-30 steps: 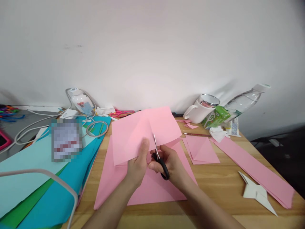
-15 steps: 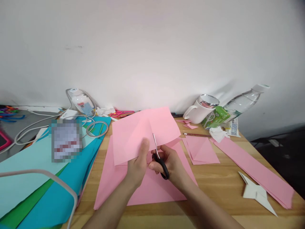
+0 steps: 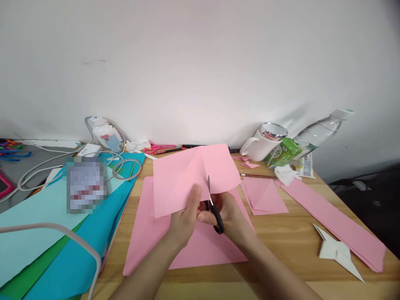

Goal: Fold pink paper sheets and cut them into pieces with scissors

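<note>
Left hand closed in a pinch, left thumb on top, pointing forward. Right hand just beside it, curled, right thumb aimed across at the left. Forearms converge from behind the hands.

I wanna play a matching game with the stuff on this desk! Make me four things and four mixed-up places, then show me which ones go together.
Things:
1. black-handled scissors
2. raised pink sheet
3. white folded paper star
4. white mug

Places:
A. beside the long pink strip
B. held by the left hand
C. next to the green carton
D. in the right hand

Right pairs: 1-D, 2-B, 3-A, 4-C
</note>
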Demonstrator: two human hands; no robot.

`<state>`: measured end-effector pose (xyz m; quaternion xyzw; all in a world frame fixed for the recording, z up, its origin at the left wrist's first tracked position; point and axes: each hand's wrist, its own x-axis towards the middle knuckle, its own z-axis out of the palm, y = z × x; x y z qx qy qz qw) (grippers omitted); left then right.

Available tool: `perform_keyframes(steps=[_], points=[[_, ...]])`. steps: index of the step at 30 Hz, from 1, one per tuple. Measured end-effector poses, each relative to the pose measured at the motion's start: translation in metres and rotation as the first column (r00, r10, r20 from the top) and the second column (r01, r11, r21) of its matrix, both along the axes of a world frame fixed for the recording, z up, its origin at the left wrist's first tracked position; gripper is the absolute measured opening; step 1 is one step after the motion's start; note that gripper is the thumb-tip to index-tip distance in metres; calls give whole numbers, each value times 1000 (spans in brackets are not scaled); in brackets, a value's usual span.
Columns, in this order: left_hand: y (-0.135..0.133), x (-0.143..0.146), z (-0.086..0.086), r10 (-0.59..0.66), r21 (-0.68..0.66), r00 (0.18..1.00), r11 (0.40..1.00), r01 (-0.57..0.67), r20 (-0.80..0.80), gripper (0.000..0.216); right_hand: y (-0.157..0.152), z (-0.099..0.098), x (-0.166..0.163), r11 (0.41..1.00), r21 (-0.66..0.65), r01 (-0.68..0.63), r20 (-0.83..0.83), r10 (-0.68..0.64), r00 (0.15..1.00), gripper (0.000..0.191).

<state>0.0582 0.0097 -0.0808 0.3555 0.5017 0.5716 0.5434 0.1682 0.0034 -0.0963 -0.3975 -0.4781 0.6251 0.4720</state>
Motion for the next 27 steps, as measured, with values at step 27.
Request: perform_keyframes(steps=[27], points=[[0,0,1,-59,15,998,998,59,5,32,0,7,-1,999,-41,-10,-14,9,1000,43]])
